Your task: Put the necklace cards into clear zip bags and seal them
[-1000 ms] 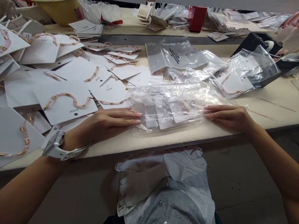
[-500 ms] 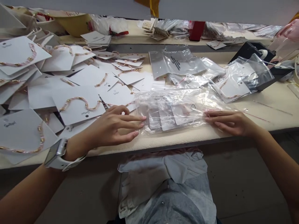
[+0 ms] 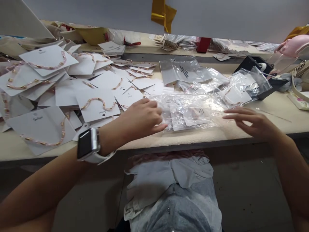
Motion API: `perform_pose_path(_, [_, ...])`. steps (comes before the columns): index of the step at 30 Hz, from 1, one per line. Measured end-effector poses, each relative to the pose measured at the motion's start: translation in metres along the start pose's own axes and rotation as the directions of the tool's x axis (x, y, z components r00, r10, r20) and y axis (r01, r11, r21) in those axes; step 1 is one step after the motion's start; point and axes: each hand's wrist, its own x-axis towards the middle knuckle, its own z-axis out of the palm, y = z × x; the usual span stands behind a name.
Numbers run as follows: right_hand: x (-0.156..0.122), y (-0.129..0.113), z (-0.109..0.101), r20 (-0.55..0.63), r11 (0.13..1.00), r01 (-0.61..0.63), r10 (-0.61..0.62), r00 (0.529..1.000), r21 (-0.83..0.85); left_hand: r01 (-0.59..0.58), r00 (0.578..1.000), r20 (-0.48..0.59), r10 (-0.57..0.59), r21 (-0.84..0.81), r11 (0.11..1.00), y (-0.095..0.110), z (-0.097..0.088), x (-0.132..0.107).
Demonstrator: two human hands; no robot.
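Note:
A clear plastic bag (image 3: 190, 112) lies flat on the bench, with white cards inside it. My left hand (image 3: 145, 114) is curled over the bag's left end, thumb low at the film. I cannot tell whether it grips the plastic. My right hand (image 3: 256, 124) hovers just past the bag's right end, fingers spread and holding nothing. To the left, several white cards with pink-and-gold bracelets (image 3: 96, 104) lie in a loose heap. A smartwatch (image 3: 88, 145) with a white strap sits on my left wrist.
Further clear bags (image 3: 184, 72) lie behind the hands, and a bagged card (image 3: 238, 91) leans on a black tape dispenser (image 3: 256, 64). A shelf behind holds a yellow bowl (image 3: 93, 35) and a red box (image 3: 203, 44). The bench's front edge (image 3: 183, 143) runs above my lap.
My left hand has moved right onto the bag's end and curled. My right hand has lifted off the bench with its fingers spread. The view has tilted upward.

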Motion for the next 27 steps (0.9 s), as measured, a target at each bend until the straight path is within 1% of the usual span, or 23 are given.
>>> perform_pose_path(1, [0.004, 0.000, -0.003, -0.075, 1.000, -0.025, 0.025, 0.997, 0.003, 0.011, 0.997, -0.078, -0.012, -0.013, 1.000, 0.003, -0.003, 0.009])
perform_pose_path(2, [0.010, -0.002, -0.003, -0.131, 0.999, -0.052, 0.051, 0.990, -0.001, 0.021, 0.991, -0.135, -0.026, -0.039, 0.999, 0.006, -0.003, 0.019])
perform_pose_path(3, [0.018, -0.004, 0.000, -0.166, 0.997, -0.077, 0.074, 0.983, -0.011, 0.013, 0.985, -0.169, -0.025, -0.072, 0.997, 0.009, -0.003, 0.029])
perform_pose_path(4, [0.028, -0.008, 0.007, -0.177, 0.995, -0.095, 0.090, 0.980, -0.023, 0.008, 0.986, -0.163, -0.025, -0.104, 0.995, 0.013, 0.000, 0.039])
perform_pose_path(6, [0.051, -0.017, 0.028, -0.121, 0.991, -0.130, 0.124, 0.985, -0.043, 0.021, 0.993, -0.109, -0.038, -0.145, 0.989, 0.018, 0.011, 0.057])
perform_pose_path(7, [0.062, -0.022, 0.042, -0.069, 0.989, -0.139, 0.136, 0.988, -0.045, 0.047, 0.996, -0.074, -0.059, -0.153, 0.987, 0.020, 0.018, 0.063])
perform_pose_path(9, [0.083, -0.030, 0.068, 0.075, 0.985, -0.169, 0.172, 0.982, -0.040, 0.088, 0.996, 0.000, -0.089, -0.169, 0.982, 0.019, 0.032, 0.071])
perform_pose_path(11, [0.096, -0.033, 0.087, 0.158, 0.979, -0.201, 0.206, 0.966, -0.047, 0.128, 0.991, 0.073, -0.116, -0.202, 0.971, 0.014, 0.043, 0.070])
perform_pose_path(13, [0.100, -0.031, 0.094, 0.199, 0.968, -0.248, 0.252, 0.947, -0.045, 0.178, 0.981, 0.123, -0.151, -0.251, 0.952, 0.005, 0.051, 0.064])
perform_pose_path(17, [0.093, -0.019, 0.088, 0.231, 0.923, -0.384, 0.376, 0.898, -0.012, 0.285, 0.958, 0.135, -0.252, -0.374, 0.883, -0.011, 0.060, 0.045])
perform_pose_path(19, [0.089, -0.013, 0.088, 0.247, 0.914, -0.405, 0.392, 0.886, 0.004, 0.314, 0.949, 0.134, -0.284, -0.428, 0.847, -0.014, 0.063, 0.040])
perform_pose_path(21, [0.087, -0.009, 0.092, 0.236, 0.917, -0.398, 0.387, 0.891, -0.001, 0.317, 0.948, 0.134, -0.288, -0.468, 0.825, -0.013, 0.066, 0.039])
perform_pose_path(24, [0.087, -0.009, 0.101, 0.185, 0.918, -0.396, 0.394, 0.900, -0.030, 0.319, 0.947, 0.146, -0.285, -0.501, 0.805, -0.012, 0.067, 0.039])
perform_pose_path(27, [0.087, -0.012, 0.104, 0.135, 0.910, -0.414, 0.414, 0.900, -0.031, 0.310, 0.951, 0.158, -0.267, -0.500, 0.809, -0.016, 0.062, 0.040])
